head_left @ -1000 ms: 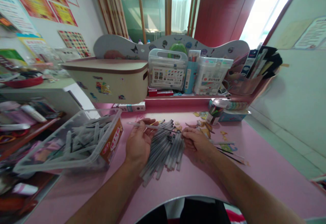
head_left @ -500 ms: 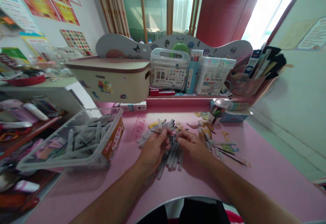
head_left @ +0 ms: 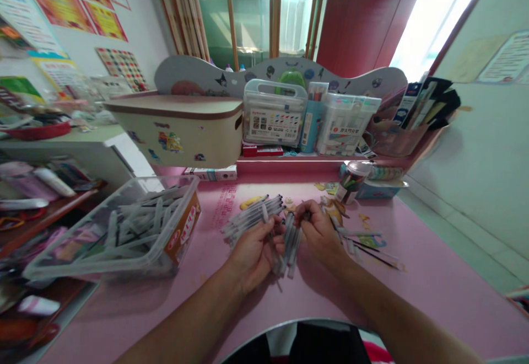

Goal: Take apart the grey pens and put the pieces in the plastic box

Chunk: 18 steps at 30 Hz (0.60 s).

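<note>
Slim, greyish see-through pens with dark tips lie on the pink desk in a row point(head_left: 254, 215), beyond my left hand point(head_left: 256, 248). My left hand is closed, palm partly turned up, with a pen point(head_left: 265, 213) rising between thumb and fingers. A second bunch of pens point(head_left: 292, 242) fans toward me between my hands. My right hand point(head_left: 318, 229) is closed, its fingertips pinching dark ends at the far right of this bunch. How many pens it grips is hidden by the fingers.
A clear plastic bin point(head_left: 165, 253) of similar pens stands at the left. Loose pens and brushes point(head_left: 367, 248) lie to the right, near a jar point(head_left: 353, 179). A lidded cream box point(head_left: 177, 132) and marker cases point(head_left: 273, 116) fill the shelf behind the pink desk point(head_left: 430, 281).
My hands have moved apart slightly, the right one up and to the right. The bunch between them now shows more fully. The left hand has turned more palm-up.
</note>
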Tool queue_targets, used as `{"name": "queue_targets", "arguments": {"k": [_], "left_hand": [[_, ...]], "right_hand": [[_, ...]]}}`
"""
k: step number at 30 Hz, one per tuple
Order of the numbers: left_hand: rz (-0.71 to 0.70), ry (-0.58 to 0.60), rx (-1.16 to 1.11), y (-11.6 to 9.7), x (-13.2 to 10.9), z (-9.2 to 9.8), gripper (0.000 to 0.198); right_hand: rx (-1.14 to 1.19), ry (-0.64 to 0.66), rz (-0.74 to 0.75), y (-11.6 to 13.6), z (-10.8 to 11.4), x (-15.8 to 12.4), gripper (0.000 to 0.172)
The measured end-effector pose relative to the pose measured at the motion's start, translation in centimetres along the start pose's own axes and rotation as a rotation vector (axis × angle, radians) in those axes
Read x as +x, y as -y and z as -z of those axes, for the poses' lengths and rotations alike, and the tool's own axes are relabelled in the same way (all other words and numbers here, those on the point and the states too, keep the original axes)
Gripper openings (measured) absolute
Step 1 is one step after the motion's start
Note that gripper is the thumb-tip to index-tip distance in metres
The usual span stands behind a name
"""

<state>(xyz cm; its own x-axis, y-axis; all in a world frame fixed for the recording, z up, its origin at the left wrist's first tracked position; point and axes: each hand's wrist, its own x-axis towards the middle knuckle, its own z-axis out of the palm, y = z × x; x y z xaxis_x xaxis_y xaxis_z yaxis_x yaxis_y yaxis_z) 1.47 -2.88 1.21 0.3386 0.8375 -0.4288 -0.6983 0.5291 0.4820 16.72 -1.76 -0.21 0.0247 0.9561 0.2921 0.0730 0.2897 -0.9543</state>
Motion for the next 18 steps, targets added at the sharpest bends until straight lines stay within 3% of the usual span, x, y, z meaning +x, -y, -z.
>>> {"name": "queue_targets", "arguments": {"k": [4, 9, 15, 18], "left_hand": [[0.005, 0.008, -0.016, 0.7, 0.0, -0.1, 0.017], [0.036, 0.049, -0.027, 1.2, 0.1, -0.1, 0.02], [0.078, 0.091, -0.07, 1.3, 0.3, -0.1, 0.027], [0.083, 0.096, -0.076, 1.1, 0.3, -0.2, 0.028]], "right_hand": [[-0.054, -0.005, 0.17, 0.5, -0.6, -1.0, 0.027], [-0.059, 0.151, 0.196, -0.2, -1.3, -1.8, 0.035], [-0.42, 0.345, 0.42, -0.8, -1.1, -1.6, 0.059], [-0.516, 0.359, 0.447, -0.8, -0.7, -1.4, 0.061]]}}
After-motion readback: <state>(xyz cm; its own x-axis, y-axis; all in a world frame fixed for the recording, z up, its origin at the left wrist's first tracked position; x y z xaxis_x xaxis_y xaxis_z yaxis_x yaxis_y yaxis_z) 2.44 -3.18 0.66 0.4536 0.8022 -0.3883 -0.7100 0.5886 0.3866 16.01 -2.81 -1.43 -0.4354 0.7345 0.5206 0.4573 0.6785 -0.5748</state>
